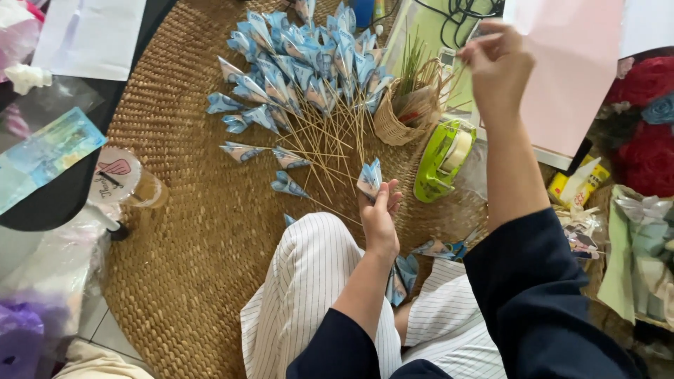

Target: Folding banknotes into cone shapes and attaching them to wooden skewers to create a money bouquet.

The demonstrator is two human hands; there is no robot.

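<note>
Left hand (379, 214) closed on folded blue paper cone (370, 179), centre mat. Right hand (497, 67) at 1 o'clock pinches thin skewer (472, 43) above wicker basket (400, 119). Risk: skewer snapping, cone crumpling under grip.

A small yellow box package (572, 186) with a white flap stands at the right just beside the red fabric roses (646, 151), and a round white label (112, 175) with a pink drawing lies at the woven mat's left edge.
</note>
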